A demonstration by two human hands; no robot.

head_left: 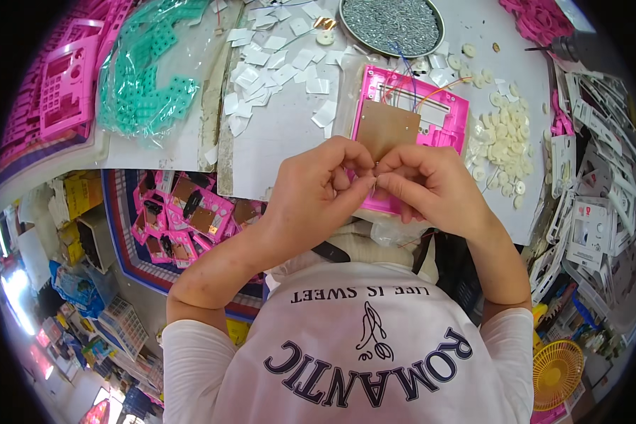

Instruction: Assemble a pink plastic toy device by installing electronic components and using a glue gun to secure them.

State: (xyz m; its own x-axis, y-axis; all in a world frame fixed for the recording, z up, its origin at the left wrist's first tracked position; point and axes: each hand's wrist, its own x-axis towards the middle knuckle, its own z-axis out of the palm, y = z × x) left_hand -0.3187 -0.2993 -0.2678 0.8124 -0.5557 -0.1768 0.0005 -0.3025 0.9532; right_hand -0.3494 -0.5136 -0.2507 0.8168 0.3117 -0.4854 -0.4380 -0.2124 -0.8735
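Head view, looking down over the person's chest at a white bench (pixel 283 141). Item in hand: pink plastic housing (pixel 445 116), open side up, with a brown circuit board (pixel 389 128) seated in it and thin coloured wires (pixel 410 88) running from the board's far edge. The housing lies directly ahead of both hands, its near edge hidden beneath them, its long axis running away from the person and tilted slightly rightward. Left hand (pixel 318 194) and right hand (pixel 431 185) meet fingertip to fingertip at the board's near edge; both are curled in a pinch on something very small between them, too small to identify. Neither hand is clearly the nearer: both lie over the housing's near end, the right slightly more over its body. Surroundings: round metal tray of small screws (pixel 392 25) at the far edge, well beyond the housing; heap of cream round discs (pixel 502 145) just right of it; scattered white square pads (pixel 268 60) to the far left; bag of teal plastic parts (pixel 152 67) further left; box of finished pink units (pixel 184 219) below the bench at left.
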